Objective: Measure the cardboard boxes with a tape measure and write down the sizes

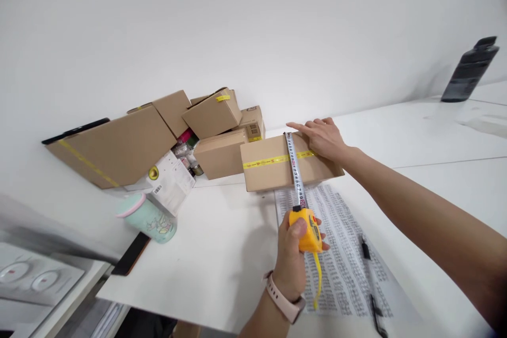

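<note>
My left hand [292,251] is closed around a yellow tape measure [309,229], its thumb on top of the case. The steel blade [295,171] runs up from the case across the top of a flat cardboard box [269,166] sealed with yellow tape. My right hand [322,137] lies flat on the box's far right corner, fingers stretched out toward the blade's end. The box rests on a white table [222,253], partly over a printed sheet [340,253].
A pile of cardboard boxes [166,132] leans against the white wall at the back left. A mint-green cup [148,219] lies tilted beside a dark phone [130,253]. Two black pens [370,280] lie on the sheet. A dark object [469,71] stands far right.
</note>
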A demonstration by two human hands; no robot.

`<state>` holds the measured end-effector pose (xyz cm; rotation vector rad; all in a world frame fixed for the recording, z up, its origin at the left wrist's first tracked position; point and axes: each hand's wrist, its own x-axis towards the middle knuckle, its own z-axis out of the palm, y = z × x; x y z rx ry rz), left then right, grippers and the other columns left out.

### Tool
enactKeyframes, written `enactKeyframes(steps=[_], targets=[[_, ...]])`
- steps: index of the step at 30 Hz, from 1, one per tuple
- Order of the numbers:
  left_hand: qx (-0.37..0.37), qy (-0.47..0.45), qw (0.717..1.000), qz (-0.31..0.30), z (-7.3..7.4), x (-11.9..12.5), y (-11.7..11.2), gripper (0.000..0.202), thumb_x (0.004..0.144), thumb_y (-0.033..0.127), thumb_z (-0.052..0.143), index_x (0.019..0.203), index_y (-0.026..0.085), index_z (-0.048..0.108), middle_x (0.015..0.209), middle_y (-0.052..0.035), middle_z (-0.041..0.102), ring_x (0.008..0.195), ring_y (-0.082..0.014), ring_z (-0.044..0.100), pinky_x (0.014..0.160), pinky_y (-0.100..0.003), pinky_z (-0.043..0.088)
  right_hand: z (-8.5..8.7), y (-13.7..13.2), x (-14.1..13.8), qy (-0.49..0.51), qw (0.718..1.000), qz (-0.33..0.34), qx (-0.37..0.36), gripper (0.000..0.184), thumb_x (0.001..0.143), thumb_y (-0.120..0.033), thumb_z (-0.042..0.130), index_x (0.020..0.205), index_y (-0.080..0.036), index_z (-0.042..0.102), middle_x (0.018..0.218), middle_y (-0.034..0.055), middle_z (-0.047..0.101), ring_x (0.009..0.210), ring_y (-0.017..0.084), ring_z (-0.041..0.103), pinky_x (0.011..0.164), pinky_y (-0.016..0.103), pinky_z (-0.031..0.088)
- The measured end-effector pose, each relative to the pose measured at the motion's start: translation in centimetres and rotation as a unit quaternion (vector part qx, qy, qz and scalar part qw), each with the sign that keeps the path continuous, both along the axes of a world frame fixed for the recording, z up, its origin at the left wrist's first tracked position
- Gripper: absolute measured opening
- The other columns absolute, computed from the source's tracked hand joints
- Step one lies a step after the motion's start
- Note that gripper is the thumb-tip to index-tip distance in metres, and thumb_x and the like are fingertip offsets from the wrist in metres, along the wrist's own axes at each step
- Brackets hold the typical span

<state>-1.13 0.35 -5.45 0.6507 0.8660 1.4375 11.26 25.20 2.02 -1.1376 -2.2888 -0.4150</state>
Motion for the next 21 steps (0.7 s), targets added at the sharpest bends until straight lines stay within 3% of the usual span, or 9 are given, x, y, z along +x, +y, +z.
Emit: enactKeyframes(steps=[7, 13, 21], targets=[[-0.006, -0.016, 1.0, 0.0, -0.6, 0.6, -0.1, 0.054, 0.07, 0.06, 0.077, 0.099, 0.015, 0.065, 0.094, -0.0074, 0.065, 0.076, -0.0175, 0.062, 0.065, -0.029, 0.054, 0.5, 0.2, 0.3, -0.052, 0.997, 0.041, 0.027, 0.064, 0.09, -0.009, 0.037, 0.143, -0.042, 0.052, 0.118, 0.0067, 0.068, 0.088, 0.025, 0.053, 0.078, 0.039, 0.029], [-0.002, 0.003, 1.0, 0.005, -0.8, 1.3, 0.3, 0.055, 0.07, 0.061, 0.076, 0.1, 0.016, 0.063, 0.094, -0.0068, 0.063, 0.076, -0.0187, 0.062, 0.067, -0.032, 0.054, 0.6, 0.5, 0.3, -0.12, 0.992, 0.019, 0.035, 0.065, 0.091, -0.013, 0.037, 0.146, -0.044, 0.049, 0.101, 0.0079, 0.071, 0.086, 0.027, 0.051, 0.074, 0.039, 0.027], [0.035, 0.054, 0.998, 0.015, -2.0, 1.8, 0.4, 0.052, 0.071, 0.05, 0.082, 0.11, 0.021, 0.061, 0.1, -0.0044, 0.061, 0.077, -0.0158, 0.058, 0.076, -0.034, 0.052, 0.6, 0.7, 0.2, -0.089, 0.996, 0.025, 0.015, 0.06, 0.094, -0.019, 0.035, 0.145, -0.045, 0.051, 0.099, 0.0082, 0.072, 0.086, 0.028, 0.05, 0.073, 0.041, 0.027]])
